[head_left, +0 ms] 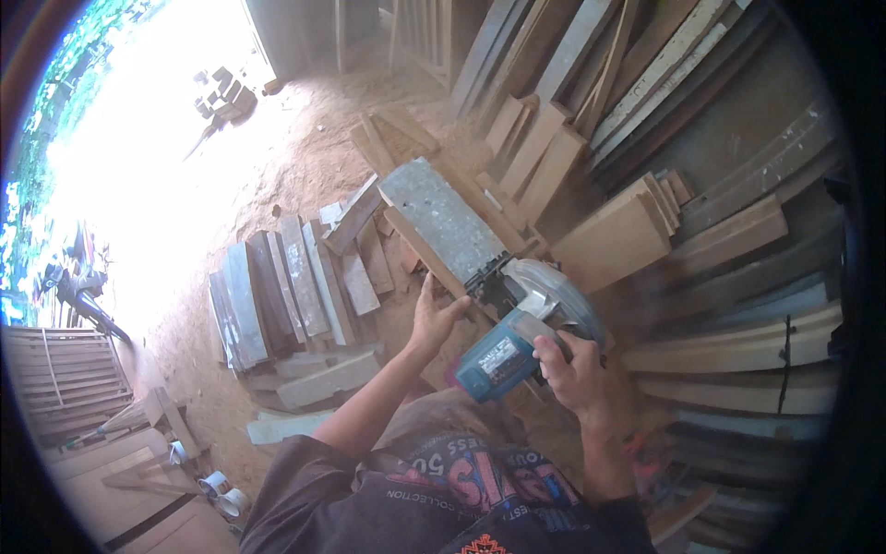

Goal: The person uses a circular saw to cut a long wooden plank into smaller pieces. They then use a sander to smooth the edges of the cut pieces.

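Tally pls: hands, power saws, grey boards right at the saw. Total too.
Hands: 2 (left hand, right hand)
Power saw: 1
Grey board at the saw: 1
Total: 4

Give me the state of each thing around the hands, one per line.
Left hand: gripping the near end of the tan board.
Right hand: closed around the saw's handle.
Saw: at the grey board's near end; running or not, unclear.
Grey board: broad face up.
Tan board: along grey board's left edge.
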{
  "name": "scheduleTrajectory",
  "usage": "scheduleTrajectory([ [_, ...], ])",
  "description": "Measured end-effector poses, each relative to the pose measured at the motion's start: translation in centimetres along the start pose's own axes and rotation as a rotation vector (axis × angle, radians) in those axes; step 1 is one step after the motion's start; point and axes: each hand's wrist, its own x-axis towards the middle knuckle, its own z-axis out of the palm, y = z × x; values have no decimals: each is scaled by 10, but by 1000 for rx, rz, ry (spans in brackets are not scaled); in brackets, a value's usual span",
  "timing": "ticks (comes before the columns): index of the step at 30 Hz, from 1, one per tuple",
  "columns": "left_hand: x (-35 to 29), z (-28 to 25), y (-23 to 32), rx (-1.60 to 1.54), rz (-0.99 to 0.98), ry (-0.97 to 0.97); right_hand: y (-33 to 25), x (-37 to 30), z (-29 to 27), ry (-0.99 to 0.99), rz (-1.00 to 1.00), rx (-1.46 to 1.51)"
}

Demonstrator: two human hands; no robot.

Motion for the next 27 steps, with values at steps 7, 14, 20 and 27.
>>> scheduleTrajectory([
  [7, -11, 4, 15, -139, 16, 3, 0, 0, -1, -26, 16, 21],
  [14, -9, 0, 18, -131, 18, 13, 11, 5, 7, 7, -36, 30],
  [20, -14, -1, 31, -130, 48, -14, 7, 5, 9, 50, -96, -1],
  [27, -17, -1, 38, -118, 32, 9, 4, 5, 8, 77, -197, -16],
])
